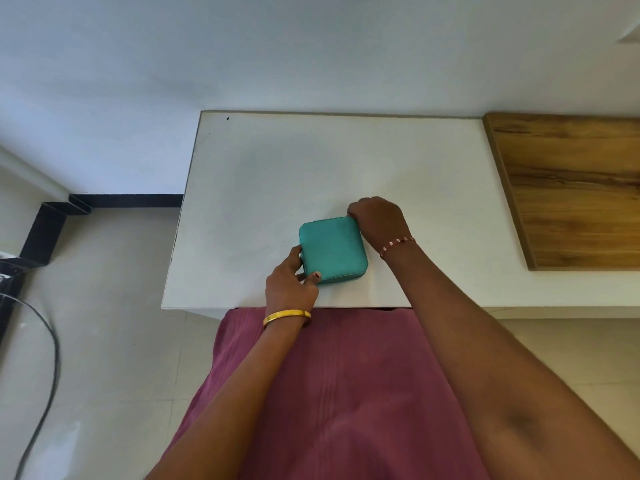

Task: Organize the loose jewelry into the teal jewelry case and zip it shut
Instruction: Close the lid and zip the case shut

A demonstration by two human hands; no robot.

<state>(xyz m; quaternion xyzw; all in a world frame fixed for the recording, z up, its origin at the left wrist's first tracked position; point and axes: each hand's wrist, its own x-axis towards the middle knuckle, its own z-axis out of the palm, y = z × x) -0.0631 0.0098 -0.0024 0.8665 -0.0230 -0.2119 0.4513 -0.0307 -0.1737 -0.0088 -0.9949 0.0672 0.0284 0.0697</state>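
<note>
Nearest the camera, a magenta garment (332,393) filled the lower frame, with both forearms reaching over it toward the table (277,174). A gold bangle (286,315) was seen on the left wrist.

The left hand (290,284) was set at the near-left corner of the teal jewelry case (332,250); the thumb lay against the near side wall and the fingers were curled round the left wall, so the case was held steady.

The case lay flat near the table's near edge, lid down, apparently closed. No loose jewelry was seen on the table.

A red-and-white thread band (396,244) was noted on the right wrist. The right hand (379,220) was bunched at the far-right corner of the case, fingers drawn together as if pinching something small, presumably the zipper pull. The pull itself was hidden; it could not be told for certain what was pinched.

Beyond, bare white table, a wooden board (571,188) to the right, a wall behind.

Judged stage: zipping, late in the task.

Risks judged: the slider could jam at the rounded corner if pulled at a poor angle; the case could skid or rotate should the left hold slacken; lining or a chain could be caught in the teeth, unseen from here.
</note>
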